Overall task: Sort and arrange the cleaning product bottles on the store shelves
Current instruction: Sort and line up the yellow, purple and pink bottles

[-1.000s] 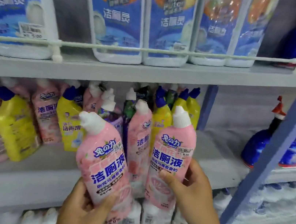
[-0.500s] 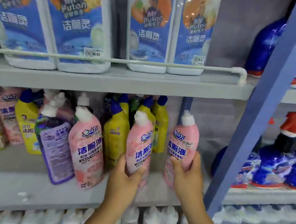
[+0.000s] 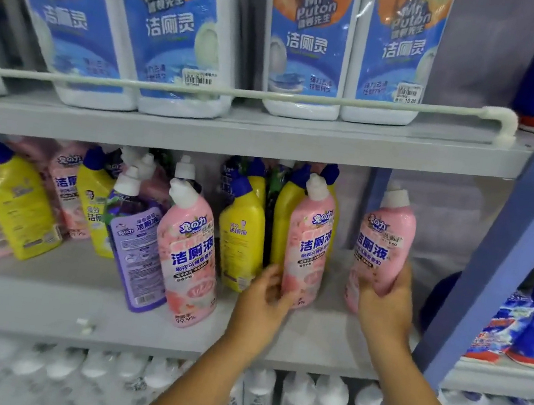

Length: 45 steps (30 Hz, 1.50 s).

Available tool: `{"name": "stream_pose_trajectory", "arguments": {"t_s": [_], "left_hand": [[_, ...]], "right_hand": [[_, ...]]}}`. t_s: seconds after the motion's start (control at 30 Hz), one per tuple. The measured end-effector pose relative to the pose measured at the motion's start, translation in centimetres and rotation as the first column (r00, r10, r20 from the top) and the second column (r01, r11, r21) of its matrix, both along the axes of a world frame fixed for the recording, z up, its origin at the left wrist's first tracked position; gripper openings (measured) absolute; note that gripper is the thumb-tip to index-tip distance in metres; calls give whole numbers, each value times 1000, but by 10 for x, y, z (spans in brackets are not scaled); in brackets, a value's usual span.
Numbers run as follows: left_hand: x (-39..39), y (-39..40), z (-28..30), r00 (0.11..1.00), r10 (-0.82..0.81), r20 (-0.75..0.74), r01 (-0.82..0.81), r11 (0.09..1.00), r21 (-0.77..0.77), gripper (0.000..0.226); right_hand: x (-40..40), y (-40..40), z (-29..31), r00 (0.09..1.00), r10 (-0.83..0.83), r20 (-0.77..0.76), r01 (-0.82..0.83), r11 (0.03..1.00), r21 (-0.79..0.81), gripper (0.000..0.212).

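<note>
Head view, middle shelf (image 3: 35, 303) of a store rack. Right hand (image 3: 382, 299) wrapped around the lower body of a pink bottle (image 3: 384, 251), tilted slightly, base near the shelf at its right end beside the blue upright (image 3: 504, 272). Left hand (image 3: 266, 292) at the base of a second pink bottle (image 3: 309, 243), fingers loosely curled against its lower left side; full grip or mere touch cannot be told. Second bottle upright, just in front of yellow bottles (image 3: 240, 243).

Risks, as judged: right bottle set down off its base, then toppling toward the upright; left bottle nudged back into the yellow row, knocking the crowded, already leaning stock. Further left, a third pink bottle (image 3: 192, 253) and a purple bottle (image 3: 137, 249) both lean, so any jolt to the shelf could tip them.

Containers: all bottles capped, contents not visible. Upper shelf behind a white rail (image 3: 240, 92): 4 large white jugs (image 3: 310, 42) with blue labels. Lowest shelf: rows of white bottles (image 3: 294, 404), blurred.
</note>
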<state>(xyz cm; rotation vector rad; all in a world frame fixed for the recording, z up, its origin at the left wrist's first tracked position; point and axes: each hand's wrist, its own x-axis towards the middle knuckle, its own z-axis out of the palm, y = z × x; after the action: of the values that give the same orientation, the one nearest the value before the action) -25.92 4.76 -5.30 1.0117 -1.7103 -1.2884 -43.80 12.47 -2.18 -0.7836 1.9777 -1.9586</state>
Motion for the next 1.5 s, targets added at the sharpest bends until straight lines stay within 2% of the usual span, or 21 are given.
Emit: {"name": "stream_pose_trajectory", "arguments": {"t_s": [0.03, 0.1, 0.17, 0.2, 0.27, 0.33, 0.43, 0.5, 0.6, 0.67, 0.7, 0.77, 0.87, 0.97, 1.03, 1.13, 1.23, 1.3, 1.5], "left_hand": [[18, 16, -7, 999, 34, -15, -33, 999, 43, 45], [59, 48, -19, 969, 211, -126, -189, 967, 171, 38], [101, 67, -24, 912, 369, -177, -336, 922, 190, 35], [119, 71, -25, 899, 407, -161, -386, 911, 149, 31], [149, 66, -18, 872, 469, -140, -455, 882, 119, 25], [172, 51, -1, 844, 511, -166, -510, 859, 50, 24], [196, 21, 19, 825, 533, -186, -552, 831, -69, 27], [207, 3, 21, 830, 529, -179, -552, 825, -123, 29], [220, -27, 17, 845, 519, -128, -534, 829, -166, 40], [223, -45, 17, 878, 470, -85, -478, 861, -176, 52], [222, -52, 19, 899, 432, -68, -437, 882, -179, 55], [221, -65, 23, 932, 359, -56, -363, 915, -176, 59], [221, -81, 22, 961, 273, -53, -278, 946, -164, 52], [221, -93, 20, 975, 216, -59, -222, 965, -142, 57], [221, -95, 19, 976, 196, -95, -205, 974, -95, 60], [220, -95, 15, 972, 203, -121, -213, 974, -73, 61], [214, -92, 14, 960, 237, -150, -250, 966, -71, 65], [209, -89, 16, 954, 256, -157, -270, 959, -81, 62], [208, -82, 23, 960, 255, -116, -267, 958, -104, 47]], "right_hand": [[4, 5, -6, 1000, -21, -20, 22, 998, 56, 42], [25, 20, -20, 996, -80, -36, 85, 979, 185, 55], [58, 32, -33, 995, -96, -9, 96, 981, 168, 67], [74, 35, -39, 999, -53, 3, 52, 991, 122, 63], [104, 32, -45, 994, 106, 40, -108, 993, 53, 41], [129, 19, -40, 959, 281, 34, -283, 958, 50, 27], [163, -8, -24, 890, 456, -21, -455, 890, 31, 29], [180, -24, -15, 850, 523, -64, -520, 852, 57, 44], [208, -50, -6, 814, 564, -142, -552, 826, 112, 86], [222, -66, -3, 819, 550, -164, -539, 835, 111, 110], [228, -73, -1, 829, 534, -166, -524, 845, 103, 113], [235, -86, 0, 863, 471, -184, -463, 882, 85, 104], [241, -89, -1, 919, 349, -182, -343, 937, 64, 88], [233, -69, -2, 969, 224, -105, -222, 975, 30, 88], [215, -46, 2, 987, 114, -112, -111, 993, 29, 87], [175, -15, 11, 981, -80, -179, 83, 997, 9, 83], [128, -3, 10, 953, -196, -231, 212, 976, 48, 75], [100, -2, 4, 943, -231, -241, 255, 964, 74, 71], [63, -15, -3, 920, -244, -307, 296, 946, 132, 89]]}}
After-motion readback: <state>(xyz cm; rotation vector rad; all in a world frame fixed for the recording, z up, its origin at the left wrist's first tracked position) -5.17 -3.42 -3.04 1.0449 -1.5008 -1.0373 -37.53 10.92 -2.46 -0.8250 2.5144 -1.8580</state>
